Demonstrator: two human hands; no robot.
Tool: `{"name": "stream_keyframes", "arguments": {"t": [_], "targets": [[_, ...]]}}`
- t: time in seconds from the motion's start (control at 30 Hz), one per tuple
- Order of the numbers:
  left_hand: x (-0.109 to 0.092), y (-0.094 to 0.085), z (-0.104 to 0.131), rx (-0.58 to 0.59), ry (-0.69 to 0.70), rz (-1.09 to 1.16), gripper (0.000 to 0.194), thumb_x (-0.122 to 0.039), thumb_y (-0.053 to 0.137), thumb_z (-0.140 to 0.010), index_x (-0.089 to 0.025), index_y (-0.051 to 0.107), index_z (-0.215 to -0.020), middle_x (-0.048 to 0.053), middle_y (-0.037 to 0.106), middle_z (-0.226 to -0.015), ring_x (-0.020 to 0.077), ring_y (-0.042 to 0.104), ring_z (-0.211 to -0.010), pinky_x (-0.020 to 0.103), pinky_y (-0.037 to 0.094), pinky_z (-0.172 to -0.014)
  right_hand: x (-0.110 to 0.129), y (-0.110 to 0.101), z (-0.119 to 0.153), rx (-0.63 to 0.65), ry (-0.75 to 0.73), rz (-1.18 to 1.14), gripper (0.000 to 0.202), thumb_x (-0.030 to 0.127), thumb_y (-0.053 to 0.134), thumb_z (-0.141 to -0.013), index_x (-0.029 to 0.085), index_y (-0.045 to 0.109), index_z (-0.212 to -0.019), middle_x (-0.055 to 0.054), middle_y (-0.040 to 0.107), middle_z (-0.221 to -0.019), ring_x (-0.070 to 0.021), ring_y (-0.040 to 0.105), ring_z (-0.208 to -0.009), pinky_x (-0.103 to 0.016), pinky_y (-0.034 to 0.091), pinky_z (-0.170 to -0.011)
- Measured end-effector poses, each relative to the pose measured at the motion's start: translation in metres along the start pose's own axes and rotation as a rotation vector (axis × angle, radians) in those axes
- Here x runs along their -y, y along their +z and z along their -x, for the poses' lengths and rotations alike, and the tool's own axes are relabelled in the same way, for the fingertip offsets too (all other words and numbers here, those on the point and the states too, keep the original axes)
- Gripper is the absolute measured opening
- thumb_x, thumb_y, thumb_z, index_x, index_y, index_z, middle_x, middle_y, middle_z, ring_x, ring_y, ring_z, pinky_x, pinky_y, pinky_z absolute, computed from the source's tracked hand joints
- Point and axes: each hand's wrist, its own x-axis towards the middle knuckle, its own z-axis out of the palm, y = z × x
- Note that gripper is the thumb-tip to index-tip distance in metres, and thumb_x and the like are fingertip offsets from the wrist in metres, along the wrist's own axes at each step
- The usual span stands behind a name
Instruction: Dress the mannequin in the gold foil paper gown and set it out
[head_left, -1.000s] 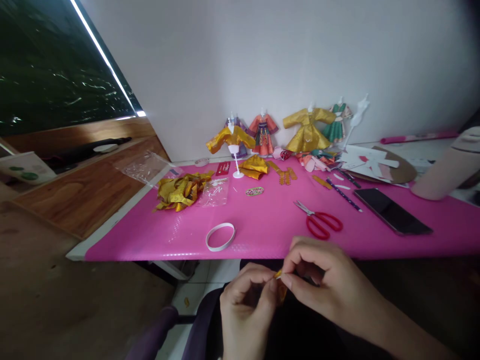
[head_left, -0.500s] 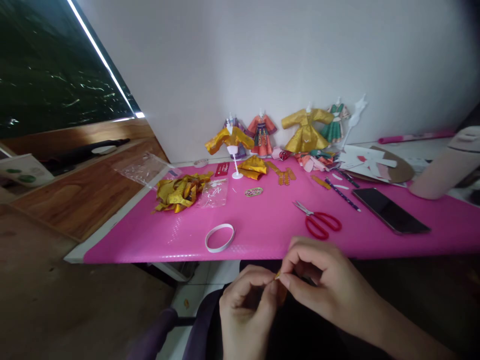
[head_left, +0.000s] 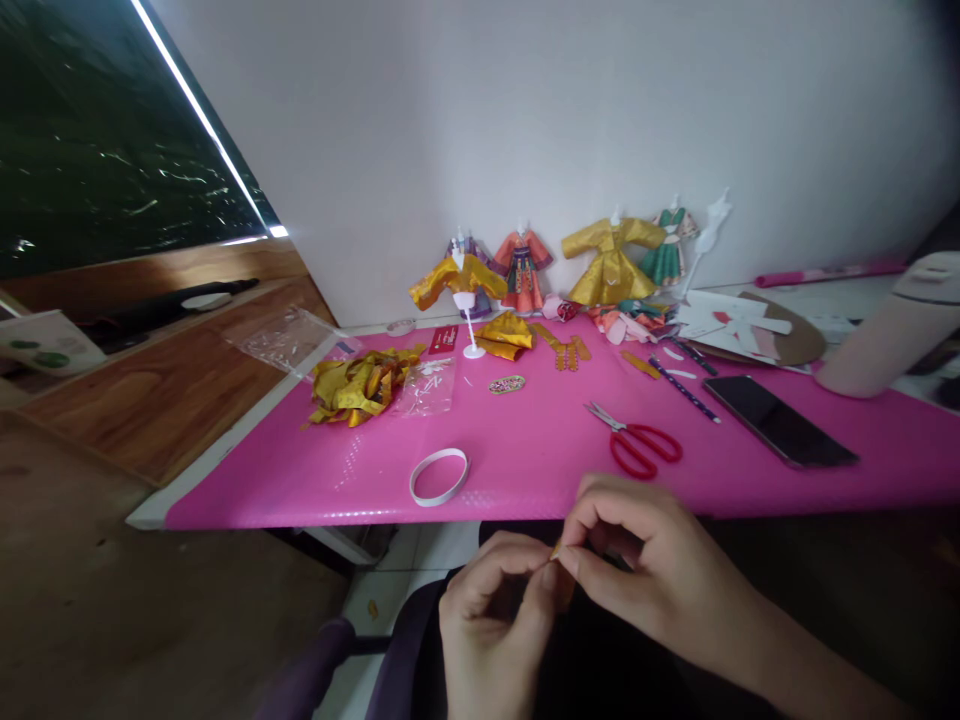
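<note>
Just below the table's front edge, my left hand (head_left: 495, 610) and my right hand (head_left: 637, 560) meet fingertip to fingertip. Both pinch a small piece of golden fabric (head_left: 568, 594), mostly hidden behind the fingers. Red-handled scissors (head_left: 634, 440) lie on the pink tabletop beyond my right hand, blades apart. A white ring (head_left: 439, 476) rests near the edge, beyond my left hand. Farther back, a small white dress form (head_left: 471, 330) wears a golden jacket (head_left: 459, 280). Folded golden cloth (head_left: 508, 335) and cut golden strips (head_left: 564, 347) lie beside its base.
Golden scraps (head_left: 360, 385) are heaped at left beside a clear plastic bag (head_left: 429, 388). Several dressed miniature forms, one in a yellow robe (head_left: 613, 260), line the wall. To the right are a phone (head_left: 778, 420), a purple pencil (head_left: 686, 391), paper pieces (head_left: 724, 320) and a pale bottle (head_left: 892, 330).
</note>
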Motion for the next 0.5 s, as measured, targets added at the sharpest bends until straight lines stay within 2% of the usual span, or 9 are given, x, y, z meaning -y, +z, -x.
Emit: {"name": "stream_keyframes", "arguments": {"t": [0.5], "targets": [[0.0005, 0.0022, -0.0001, -0.002, 0.015, 0.024, 0.012, -0.020, 0.070, -0.084, -0.019, 0.073, -0.072, 0.003, 0.068, -0.069, 0.0164, 0.064, -0.063, 0.024, 0.053, -0.060, 0.0002, -0.0003, -0.0012, 0.000, 0.002, 0.018, 0.014, 0.011, 0.061, -0.076, 0.021, 0.059, -0.065, 0.004, 0.058, -0.065, -0.0110, 0.052, -0.059, -0.025, 0.039, -0.053]]}}
